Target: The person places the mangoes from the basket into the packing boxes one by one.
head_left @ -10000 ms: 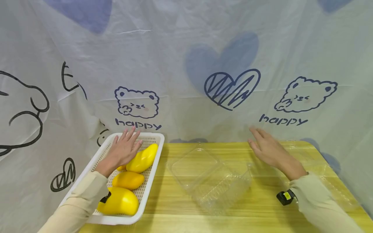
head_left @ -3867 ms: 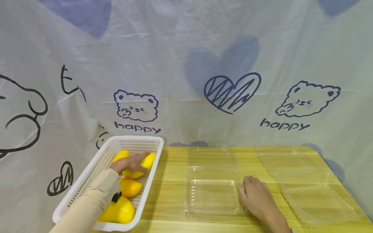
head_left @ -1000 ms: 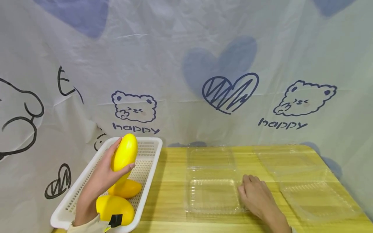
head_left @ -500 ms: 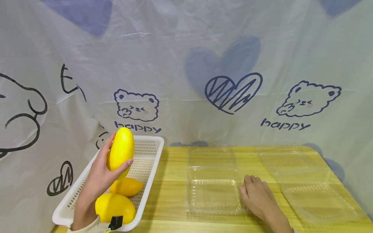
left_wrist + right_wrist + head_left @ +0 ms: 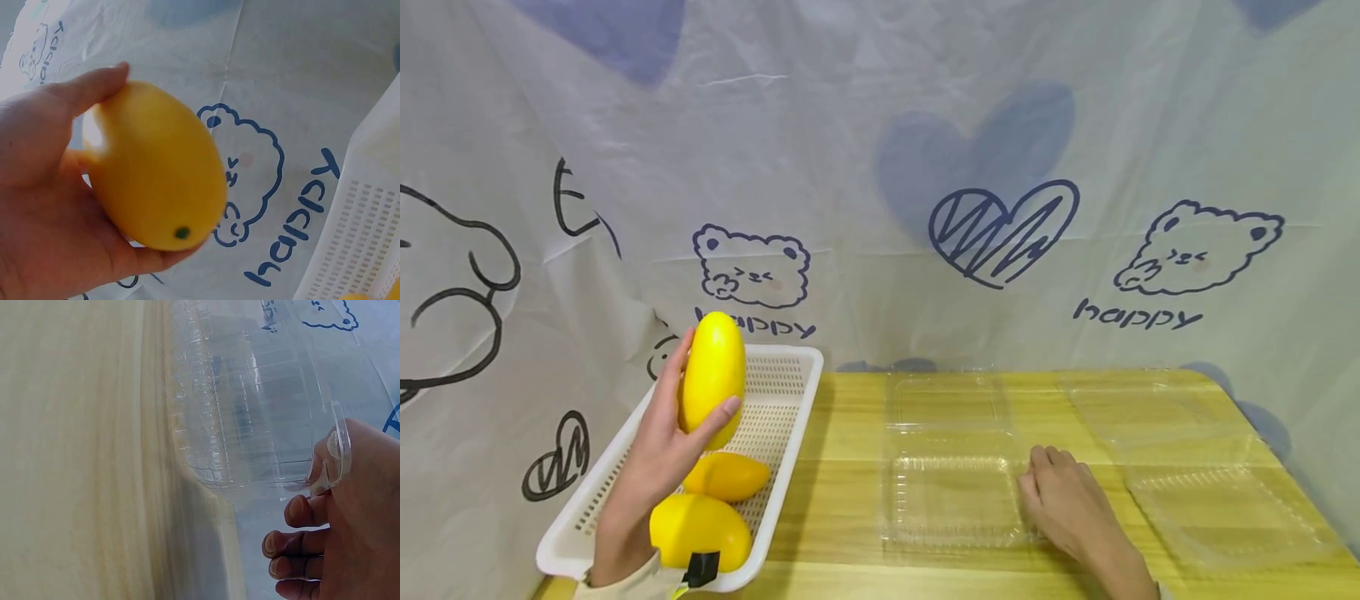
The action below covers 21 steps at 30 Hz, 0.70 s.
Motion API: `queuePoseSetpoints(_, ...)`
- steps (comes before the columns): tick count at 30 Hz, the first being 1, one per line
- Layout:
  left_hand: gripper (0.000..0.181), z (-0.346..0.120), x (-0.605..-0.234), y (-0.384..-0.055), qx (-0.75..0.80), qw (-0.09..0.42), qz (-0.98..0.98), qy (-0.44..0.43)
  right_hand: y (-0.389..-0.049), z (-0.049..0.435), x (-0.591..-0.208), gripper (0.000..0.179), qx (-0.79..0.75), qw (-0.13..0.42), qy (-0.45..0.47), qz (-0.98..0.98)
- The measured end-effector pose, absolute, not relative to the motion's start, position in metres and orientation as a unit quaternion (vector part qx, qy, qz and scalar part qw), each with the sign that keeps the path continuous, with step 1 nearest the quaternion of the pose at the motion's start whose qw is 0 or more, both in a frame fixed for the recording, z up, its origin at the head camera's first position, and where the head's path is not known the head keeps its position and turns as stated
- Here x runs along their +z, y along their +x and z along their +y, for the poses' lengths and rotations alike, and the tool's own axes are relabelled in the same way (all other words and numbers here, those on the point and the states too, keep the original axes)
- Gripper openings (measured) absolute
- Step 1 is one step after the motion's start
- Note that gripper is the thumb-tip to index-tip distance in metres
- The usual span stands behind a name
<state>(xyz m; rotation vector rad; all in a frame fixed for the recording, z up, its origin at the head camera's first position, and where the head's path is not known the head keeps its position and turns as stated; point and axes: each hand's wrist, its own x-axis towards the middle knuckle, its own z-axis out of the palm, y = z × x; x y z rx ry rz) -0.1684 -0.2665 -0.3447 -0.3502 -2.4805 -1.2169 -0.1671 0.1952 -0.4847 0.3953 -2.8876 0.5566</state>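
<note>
My left hand (image 5: 651, 458) grips a smooth yellow mango (image 5: 715, 371), held upright above the white perforated basket (image 5: 775, 417). In the left wrist view, thumb and fingers wrap this mango (image 5: 162, 175), and a small dark green spot marks one end. Below it in the basket lie an orange-yellow mango (image 5: 726, 477) and a bigger yellow mango (image 5: 700, 529). Part of the basket is hidden behind my left hand. My right hand (image 5: 1071, 500) pinches the right rim of a lidded clear plastic container (image 5: 955, 508), which lies open. The right wrist view shows the fingers (image 5: 294, 544) curled by that rim.
A second clear container (image 5: 1225, 508) lies open at the right side of the wooden table (image 5: 842, 500). Behind the table hangs a pale cloth (image 5: 865, 292) with hearts and bears; it also covers the left side.
Since several seconds ago, my left hand has taken the mango from the basket and raised it, slightly higher over the last second. The right hand has stayed at the container, which was askew earlier.
</note>
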Motion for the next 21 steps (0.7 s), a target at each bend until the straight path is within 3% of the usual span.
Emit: queuePoseSetpoints(21, 0.077, -0.244, -0.343, -0.17, -0.51, 0.241, -0.817, -0.124, -0.168, 0.197, -0.487, 0.026, 0.183, 0.094, 0.138, -0.969)
